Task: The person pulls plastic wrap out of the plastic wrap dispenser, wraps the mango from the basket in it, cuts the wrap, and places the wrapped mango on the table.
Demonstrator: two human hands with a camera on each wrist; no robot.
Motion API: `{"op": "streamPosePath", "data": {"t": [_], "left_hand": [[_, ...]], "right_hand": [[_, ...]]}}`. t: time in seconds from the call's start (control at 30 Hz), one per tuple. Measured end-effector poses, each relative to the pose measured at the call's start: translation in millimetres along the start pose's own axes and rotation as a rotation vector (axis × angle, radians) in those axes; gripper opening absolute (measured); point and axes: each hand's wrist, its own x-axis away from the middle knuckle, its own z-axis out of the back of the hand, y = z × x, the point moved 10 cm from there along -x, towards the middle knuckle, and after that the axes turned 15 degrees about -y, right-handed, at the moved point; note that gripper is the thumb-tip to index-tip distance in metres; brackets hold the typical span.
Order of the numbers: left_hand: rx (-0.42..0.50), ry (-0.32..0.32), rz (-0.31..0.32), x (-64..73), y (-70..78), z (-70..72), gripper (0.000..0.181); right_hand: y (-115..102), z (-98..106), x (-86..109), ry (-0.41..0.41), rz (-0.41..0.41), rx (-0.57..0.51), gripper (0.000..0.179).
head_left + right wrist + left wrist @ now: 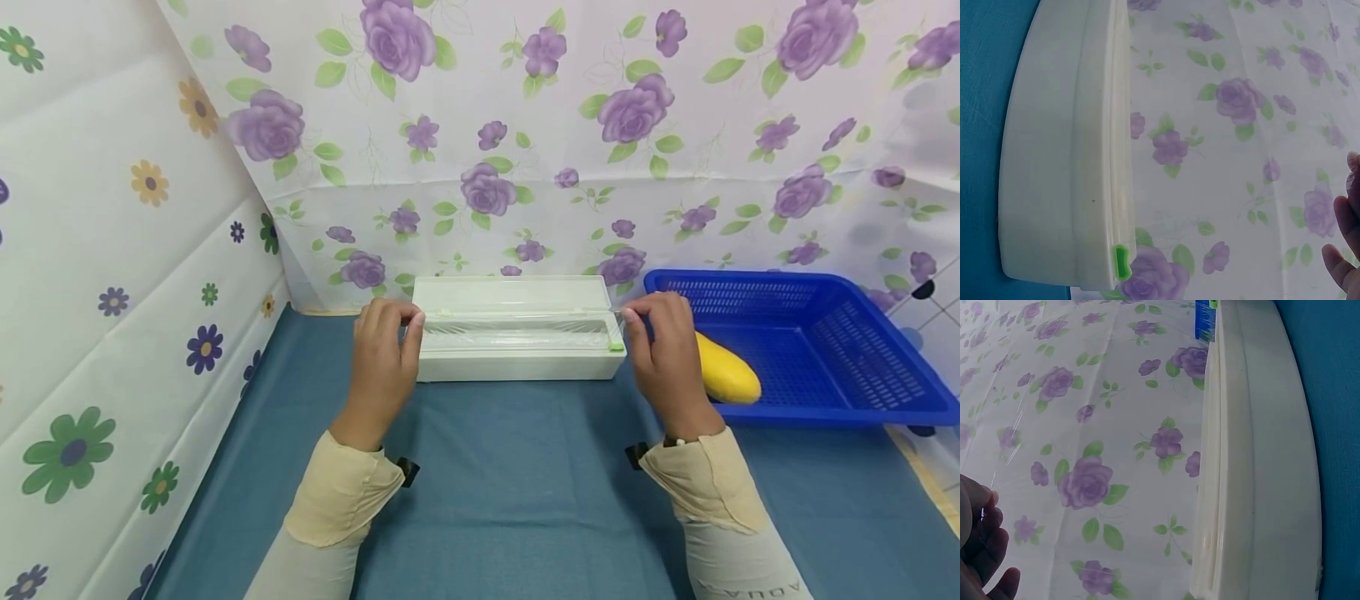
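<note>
A long white cling film dispenser (517, 368) stands on the blue cloth with its lid (510, 293) raised at the back. Clear cling film (517, 327) stretches across its open top. At the left end my left hand (381, 354) pinches a corner of the film between thumb and index finger. My right hand (666, 358) pinches the other corner beyond the right end. In the left wrist view, shiny creases run up from the left fingers (991, 544). A green slide cutter (1122, 262) sits at the dispenser's right end.
Right of the dispenser stands a blue plastic basket (832, 412), with a smooth yellow oblong fruit (727, 371) in it, partly behind the right hand. Flowered sheeting (487, 150) hangs behind and along the left side. Blue cloth (517, 492) covers the table.
</note>
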Motion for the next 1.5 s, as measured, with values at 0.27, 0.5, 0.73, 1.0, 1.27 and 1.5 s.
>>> {"op": "streamPosePath", "data": {"t": [0.27,0.5,0.73,1.0,1.27,1.5], "left_hand": [[0.006,0.002,-0.012,0.3,5.2,4.2,0.014],[0.009,0.009,-0.018,1.0,8.6,7.8,0.014],[0.011,0.025,-0.032,1.3,13.0,11.6,0.012],[0.017,0.035,-0.044,1.6,17.6,15.7,0.011],[0.032,0.061,-0.066,2.6,22.6,20.0,0.008],[0.044,0.077,-0.075,3.1,26.5,25.3,0.008]], "right_hand": [[-2.5,3.1,0.2,0.002,0.021,-0.007,0.017],[-6.6,7.0,1.3,0.034,0.046,-0.035,0.011],[-10.3,10.0,1.9,0.047,0.048,-0.038,0.011],[-15.0,14.6,2.8,0.069,0.058,-0.043,0.016],[-19.3,21.2,3.8,0.084,0.078,-0.033,0.029],[-22.2,25.8,4.4,0.087,0.083,-0.02,0.036]]}}
